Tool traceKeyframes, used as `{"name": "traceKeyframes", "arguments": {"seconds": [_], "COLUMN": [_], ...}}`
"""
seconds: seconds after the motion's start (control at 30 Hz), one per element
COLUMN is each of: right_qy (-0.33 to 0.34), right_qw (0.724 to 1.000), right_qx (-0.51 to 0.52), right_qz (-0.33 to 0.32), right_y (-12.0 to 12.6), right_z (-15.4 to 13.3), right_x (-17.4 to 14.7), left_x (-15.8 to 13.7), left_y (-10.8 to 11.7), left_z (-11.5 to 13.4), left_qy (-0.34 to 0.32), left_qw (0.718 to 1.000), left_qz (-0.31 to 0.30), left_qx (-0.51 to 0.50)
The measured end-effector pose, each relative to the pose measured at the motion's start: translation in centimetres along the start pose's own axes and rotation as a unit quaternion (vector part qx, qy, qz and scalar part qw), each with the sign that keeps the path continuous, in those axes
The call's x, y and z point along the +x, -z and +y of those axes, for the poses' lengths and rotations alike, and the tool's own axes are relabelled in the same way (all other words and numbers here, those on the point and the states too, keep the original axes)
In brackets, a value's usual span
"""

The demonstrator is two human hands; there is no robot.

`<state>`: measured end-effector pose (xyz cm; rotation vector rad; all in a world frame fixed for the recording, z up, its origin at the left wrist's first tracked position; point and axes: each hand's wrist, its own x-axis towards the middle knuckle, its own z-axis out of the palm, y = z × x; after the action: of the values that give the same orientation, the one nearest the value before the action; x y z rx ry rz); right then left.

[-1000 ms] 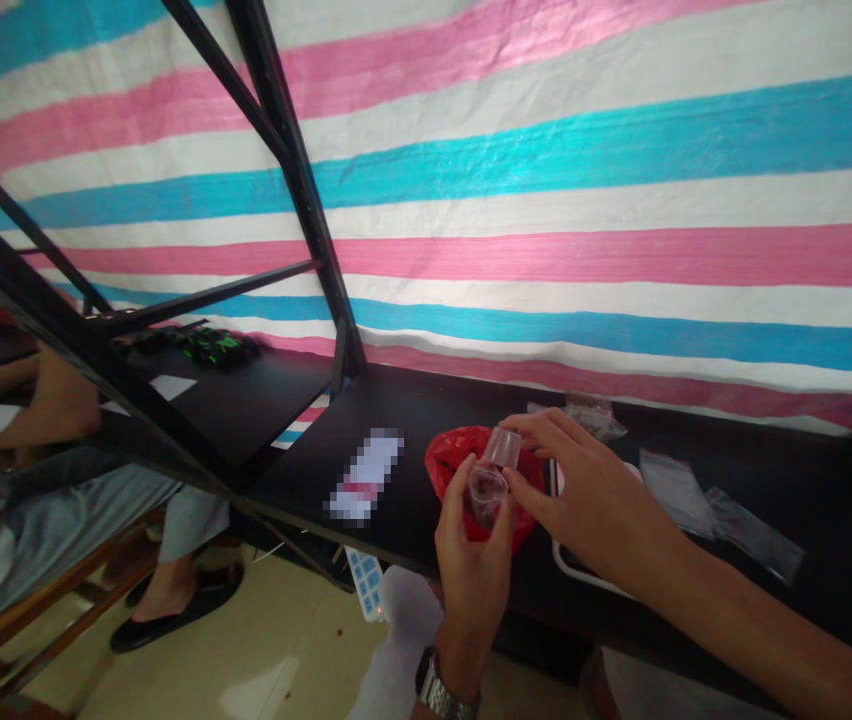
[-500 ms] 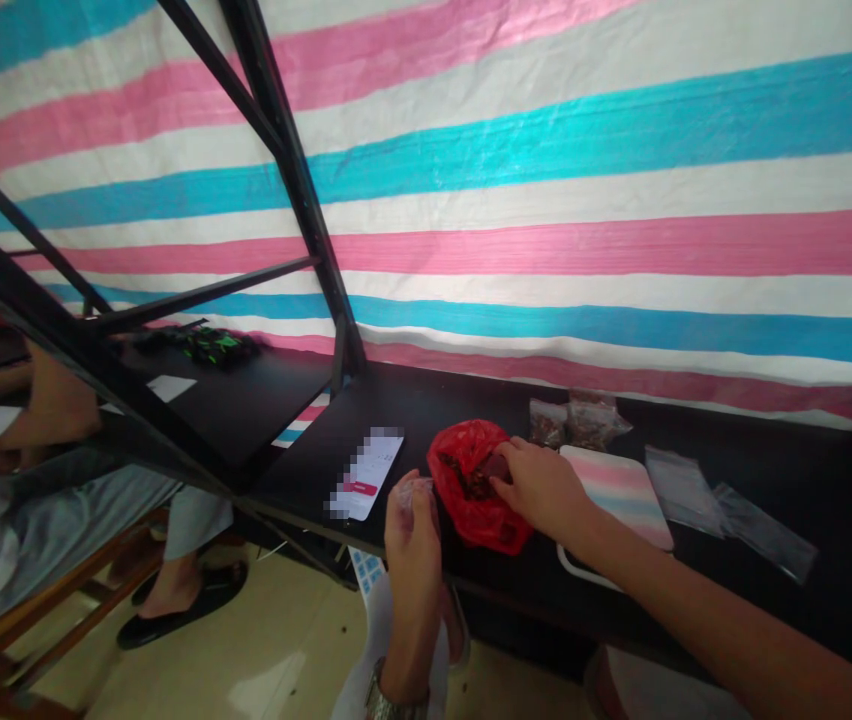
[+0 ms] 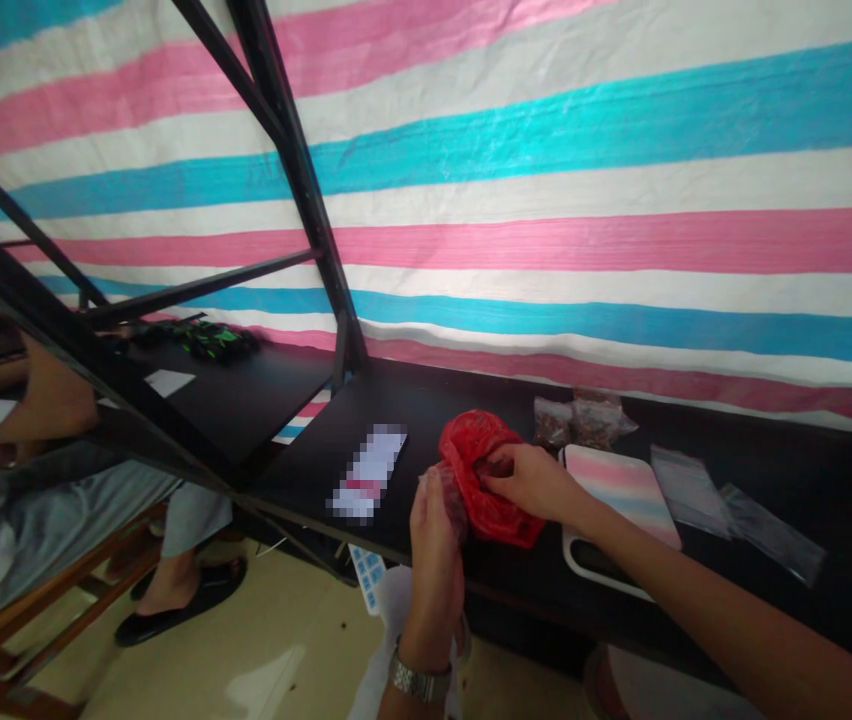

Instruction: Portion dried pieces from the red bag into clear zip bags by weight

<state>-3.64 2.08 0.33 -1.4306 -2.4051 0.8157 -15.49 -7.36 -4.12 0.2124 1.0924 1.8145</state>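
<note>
My left hand [image 3: 435, 540] is closed around a small clear plastic bag [image 3: 453, 500] at the left side of the red plastic bag [image 3: 501, 515]. The red bag sits crumpled with its mouth up on the black table. My right hand [image 3: 527, 478] comes in from the right, its fingers pinched together inside the red bag's mouth. What those fingertips hold is hidden. Two small filled clear bags [image 3: 597, 420] with brown contents lie behind. Just right of the red bag, partly under my right forearm, is a flat scale-like device [image 3: 621, 485] with a pink and blue striped top.
Flat clear empty bags [image 3: 688, 488] lie right of the device. A phone [image 3: 372, 472] lies on the black table [image 3: 411, 400] to the left. A black metal frame [image 3: 295, 190] slants up at the left. Beyond it a seated person [image 3: 96, 510] is beside another table.
My left hand has moved right and slightly up, bringing the small clear bag against the red bag. My right hand's fingers are drawn closer together in the red bag's mouth.
</note>
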Motion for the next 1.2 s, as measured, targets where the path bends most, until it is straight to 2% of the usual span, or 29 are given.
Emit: {"name": "traceKeyframes", "arguments": {"seconds": [0.17,0.27,0.33,0.43,0.5,0.57,0.63,0.73,0.83,0.9,1.03,1.13,1.2], "right_qy": [-0.019,-0.039,-0.038,-0.034,-0.032,-0.027,-0.026,-0.024,-0.019,-0.024,-0.044,-0.023,-0.009], "right_qw": [0.993,0.991,0.997,0.995,0.984,0.982,0.985,0.994,1.000,1.000,0.992,0.975,0.968], "right_qx": [0.104,0.117,0.068,-0.076,-0.153,-0.171,-0.151,-0.095,-0.014,0.005,-0.106,-0.210,-0.240], "right_qz": [-0.046,-0.056,-0.018,0.063,0.084,0.079,0.075,0.055,0.011,0.008,0.048,0.074,0.077], "right_y": [0.1,0.7,1.0,1.1,0.7,0.4,0.1,0.0,0.1,0.2,0.7,1.1,1.3], "right_z": [1.0,1.3,1.1,0.4,-0.2,-0.7,-0.8,-0.5,-0.2,-0.2,-0.9,-1.0,-0.7], "right_x": [-0.1,-0.2,-0.4,-0.5,-0.5,-0.3,0.0,0.4,0.5,0.3,-0.7,-1.3,-1.4], "left_x": [0.1,0.7,1.1,1.8,2.0,1.9,1.8,1.5,1.6,1.6,1.6,1.4,1.1], "left_y": [-0.3,0.6,1.2,1.4,1.1,0.7,0.3,0.1,0.0,-0.1,0.1,0.6,0.7], "left_z": [0.2,-0.1,-0.1,0.2,0.5,0.9,1.3,1.8,2.2,2.3,2.2,2.2,2.2], "left_qy": [0.016,-0.008,-0.040,-0.077,-0.079,-0.061,-0.029,0.012,0.035,0.045,0.046,0.045,0.048], "left_qw": [0.999,0.999,0.997,0.991,0.993,0.996,0.999,1.000,0.999,0.998,0.998,0.998,0.998], "left_qz": [0.027,0.027,0.043,0.058,0.024,-0.010,-0.017,0.004,0.025,0.027,0.032,0.035,0.026], "left_qx": [-0.012,0.020,0.053,0.088,0.083,0.060,0.041,0.023,-0.006,-0.027,-0.023,0.014,0.043]}}
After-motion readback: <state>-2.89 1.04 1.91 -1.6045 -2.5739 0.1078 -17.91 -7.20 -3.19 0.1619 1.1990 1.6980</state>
